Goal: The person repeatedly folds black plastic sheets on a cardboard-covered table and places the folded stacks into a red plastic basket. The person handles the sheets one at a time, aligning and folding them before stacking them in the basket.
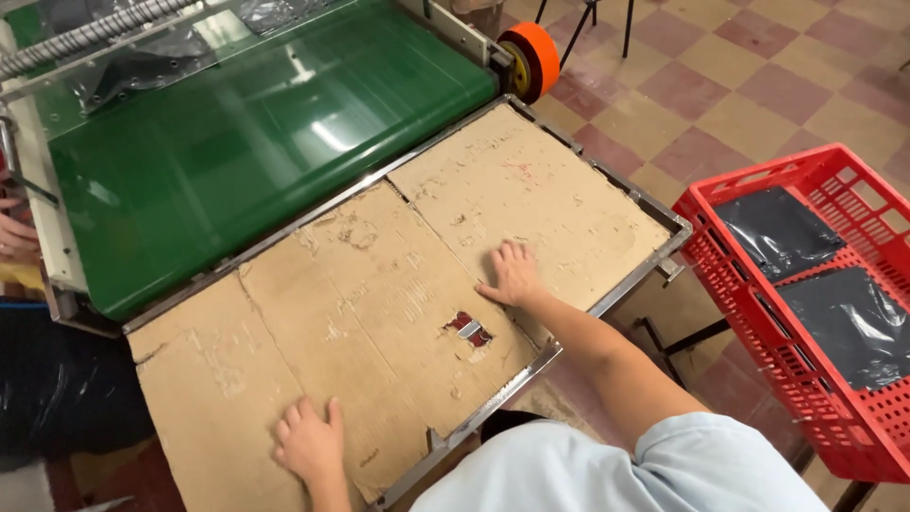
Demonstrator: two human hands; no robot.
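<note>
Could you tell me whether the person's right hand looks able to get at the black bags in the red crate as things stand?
Probably yes: the right hand rests flat on the cardboard, empty, and the red crate stands open-topped just to its right, with nothing covering the black bags.

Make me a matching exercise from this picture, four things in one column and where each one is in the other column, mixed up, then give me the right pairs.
Things:
1. left hand
2. right hand
3. red crate
4. orange wheel

Places:
A. at the far corner of the green belt
B. flat on the cardboard, near the tray's middle
C. on a stand to the right of the tray, holding dark bags
D. flat on the cardboard at the near edge

Pairs: 1-D, 2-B, 3-C, 4-A
</note>
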